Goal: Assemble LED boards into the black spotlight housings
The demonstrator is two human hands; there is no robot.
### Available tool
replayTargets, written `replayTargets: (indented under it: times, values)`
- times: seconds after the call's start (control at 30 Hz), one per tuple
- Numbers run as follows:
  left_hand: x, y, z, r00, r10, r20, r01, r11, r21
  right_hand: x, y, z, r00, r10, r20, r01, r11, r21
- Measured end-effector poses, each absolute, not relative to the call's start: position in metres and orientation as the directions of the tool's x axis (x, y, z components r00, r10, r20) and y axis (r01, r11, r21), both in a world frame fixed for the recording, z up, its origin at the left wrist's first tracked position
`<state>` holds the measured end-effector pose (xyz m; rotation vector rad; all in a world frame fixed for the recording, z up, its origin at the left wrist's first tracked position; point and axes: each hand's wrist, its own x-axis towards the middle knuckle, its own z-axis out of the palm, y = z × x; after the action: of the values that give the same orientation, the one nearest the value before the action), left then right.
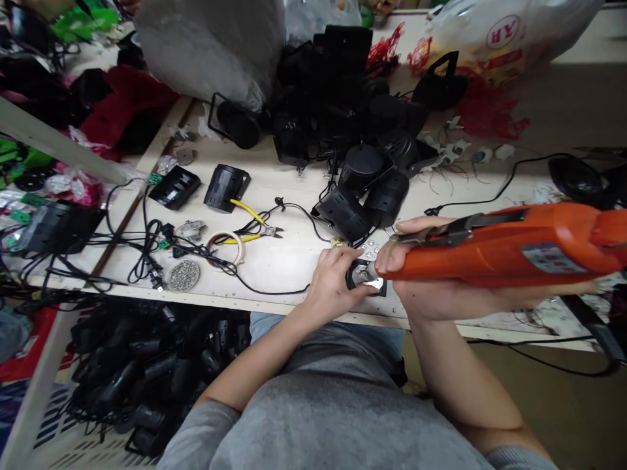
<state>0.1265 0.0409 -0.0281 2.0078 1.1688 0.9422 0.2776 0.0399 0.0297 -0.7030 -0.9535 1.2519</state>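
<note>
My right hand is wrapped round an orange electric screwdriver, held nearly level and pointing left. Its metal nose meets a small black plastic part near the table's front edge. My left hand grips that part between thumb and fingers, hiding much of it. Several small silvery pieces lie just behind it. To the left are side cutters with yellow handles, a roll of tape and a round dish of small screws.
Black housings and a dark pile stand behind my hands. Two more housings sit at left among tangled cables. Plastic bags line the back. A white crate full of black units stands below left.
</note>
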Motion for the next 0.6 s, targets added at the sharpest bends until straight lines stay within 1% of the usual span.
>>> replayTargets:
  times: [0.1, 0.17, 0.33, 0.43, 0.53, 0.6]
  values:
    - [0.132, 0.042, -0.029, 0.406, 0.888, 0.217, 0.448, -0.401, 0.799, 0.276, 0.043, 0.027, 0.078, 0.959, 0.273, -0.404, 0.281, -0.870]
    - [0.135, 0.042, -0.030, 0.407, 0.887, 0.217, 0.453, -0.403, 0.795, 0.276, 0.044, 0.025, 0.068, 0.959, 0.273, -0.393, 0.278, -0.877]
    - [0.137, 0.042, -0.034, 0.390, 0.887, 0.248, 0.449, -0.419, 0.789, 0.276, 0.044, 0.021, 0.040, 0.960, 0.277, -0.460, 0.264, -0.847]
    - [0.137, 0.042, -0.038, 0.385, 0.885, 0.262, 0.439, -0.425, 0.791, 0.271, 0.046, 0.023, 0.083, 0.946, 0.313, -0.473, 0.314, -0.823]
    - [0.138, 0.043, -0.042, 0.377, 0.881, 0.285, 0.428, -0.439, 0.790, 0.264, 0.050, 0.030, 0.094, 0.934, 0.344, -0.427, 0.350, -0.834]
    - [0.139, 0.044, -0.045, 0.366, 0.888, 0.280, 0.430, -0.428, 0.795, 0.260, 0.053, 0.038, 0.075, 0.941, 0.331, -0.370, 0.335, -0.867]
